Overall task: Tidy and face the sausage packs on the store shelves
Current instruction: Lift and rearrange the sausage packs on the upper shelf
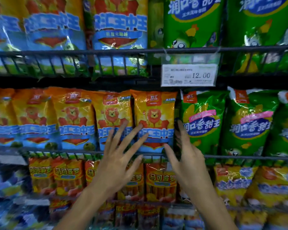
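A row of orange-and-blue lion sausage packs stands upright on the middle shelf. The rightmost lion pack (155, 117) faces forward beside a green corn sausage pack (202, 120). My left hand (118, 156) is raised in front of the lion packs with fingers spread straight, fingertips at the pack fronts. My right hand (186, 156) is edge-on with straight fingers at the gap between the lion pack and the green pack. Neither hand grips anything.
A black wire shelf rail (73, 151) runs below the middle row; another wire rail (106, 52) fronts the upper shelf. A price tag (189, 75) reading 12.00 hangs at upper right. Orange stick-sausage packs (160, 178) fill the lower shelf.
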Demonstrator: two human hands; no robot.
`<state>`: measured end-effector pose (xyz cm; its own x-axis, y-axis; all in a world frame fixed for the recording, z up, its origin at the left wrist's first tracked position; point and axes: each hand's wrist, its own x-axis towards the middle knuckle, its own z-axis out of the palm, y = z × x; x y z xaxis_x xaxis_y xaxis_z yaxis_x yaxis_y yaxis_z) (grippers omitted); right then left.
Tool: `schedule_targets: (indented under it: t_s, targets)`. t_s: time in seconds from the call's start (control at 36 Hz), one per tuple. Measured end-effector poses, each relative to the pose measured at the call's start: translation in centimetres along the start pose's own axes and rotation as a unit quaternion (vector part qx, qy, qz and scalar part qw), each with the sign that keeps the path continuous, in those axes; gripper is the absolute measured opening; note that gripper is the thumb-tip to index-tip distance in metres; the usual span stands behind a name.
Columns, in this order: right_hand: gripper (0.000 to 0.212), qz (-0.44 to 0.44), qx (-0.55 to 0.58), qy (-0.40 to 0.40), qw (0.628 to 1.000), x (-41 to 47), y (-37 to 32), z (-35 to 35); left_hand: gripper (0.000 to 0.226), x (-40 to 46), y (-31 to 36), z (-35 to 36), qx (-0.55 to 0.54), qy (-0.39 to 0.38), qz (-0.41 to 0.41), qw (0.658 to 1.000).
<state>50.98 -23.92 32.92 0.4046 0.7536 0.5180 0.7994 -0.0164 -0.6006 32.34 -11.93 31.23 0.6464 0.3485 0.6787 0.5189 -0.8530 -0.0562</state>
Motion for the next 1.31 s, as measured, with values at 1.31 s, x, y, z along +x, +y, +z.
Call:
schedule_targets:
  t_s: [1.31]
  targets:
    - [0.079,-0.048,0.1,0.029,0.993,0.5,-7.9,6.5,0.061,-2.8,-9.2,-3.5,0.026,0.002,0.012,1.0]
